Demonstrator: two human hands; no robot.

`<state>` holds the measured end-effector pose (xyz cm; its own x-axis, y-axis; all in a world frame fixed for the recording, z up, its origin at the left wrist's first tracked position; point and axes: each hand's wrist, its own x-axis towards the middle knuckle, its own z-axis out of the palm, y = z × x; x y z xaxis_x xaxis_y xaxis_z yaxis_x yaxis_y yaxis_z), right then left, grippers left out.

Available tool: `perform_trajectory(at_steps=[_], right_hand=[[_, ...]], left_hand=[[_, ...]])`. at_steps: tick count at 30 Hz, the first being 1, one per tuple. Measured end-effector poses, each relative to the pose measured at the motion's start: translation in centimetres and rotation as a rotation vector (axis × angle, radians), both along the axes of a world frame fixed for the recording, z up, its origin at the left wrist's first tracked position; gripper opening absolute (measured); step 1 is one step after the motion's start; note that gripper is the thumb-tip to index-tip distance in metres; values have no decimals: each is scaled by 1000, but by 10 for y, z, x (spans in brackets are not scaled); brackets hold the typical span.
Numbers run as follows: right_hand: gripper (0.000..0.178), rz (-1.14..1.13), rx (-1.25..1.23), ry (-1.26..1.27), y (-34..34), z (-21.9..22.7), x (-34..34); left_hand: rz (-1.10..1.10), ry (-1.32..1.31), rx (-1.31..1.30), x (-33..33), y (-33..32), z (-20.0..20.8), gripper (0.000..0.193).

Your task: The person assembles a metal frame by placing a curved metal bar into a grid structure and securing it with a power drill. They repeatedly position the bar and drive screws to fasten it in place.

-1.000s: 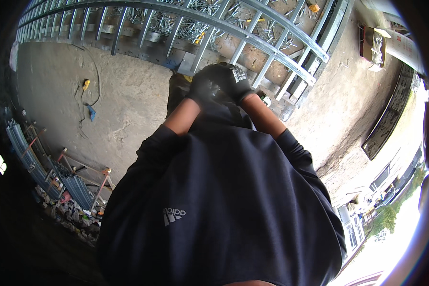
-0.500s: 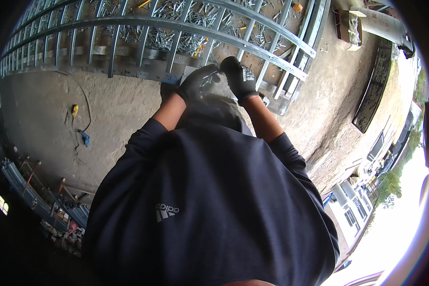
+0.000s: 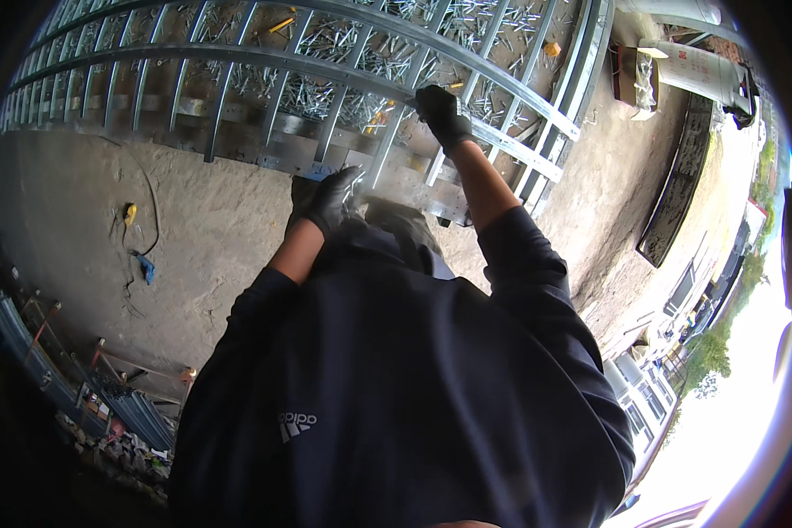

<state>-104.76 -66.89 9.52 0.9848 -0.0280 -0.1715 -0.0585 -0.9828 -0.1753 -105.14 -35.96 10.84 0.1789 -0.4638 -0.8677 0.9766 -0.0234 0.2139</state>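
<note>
A galvanized metal fence panel (image 3: pixel 264 55), with long rails and many crossbars, spans the top of the view. My left hand (image 3: pixel 327 202), in a black glove, is close to my body below the panel's near edge, its fingers closed around several thin silver screws (image 3: pixel 354 176). Farther out, my right hand (image 3: pixel 446 119), gloved in black too, is at the nearer rail by a crossbar. Its fingers are curled in, and whatever they pinch is hidden. Beneath the panel lies a wide scatter of loose silver screws (image 3: pixel 312 95).
An orange-yellow object (image 3: pixel 552 49) lies among the screws at the panel's right end. Farther right are a cardboard box (image 3: pixel 627 77), a white sack (image 3: pixel 697 69) and a long dark strip (image 3: pixel 678 180). Left on the concrete floor, a cable (image 3: pixel 157 198) runs near a blue connector (image 3: pixel 147 268).
My hands have parted. The left has drawn back toward my body and left with the screws, while the right has reached up and away to the rail. The view has shifted slightly.
</note>
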Motion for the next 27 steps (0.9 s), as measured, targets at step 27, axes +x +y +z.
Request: perform_trajectory(at_steps=[27], right_hand=[[27, 27, -48, 223, 14, 47, 35]], left_hand=[[254, 65, -18, -66, -24, -61, 28]])
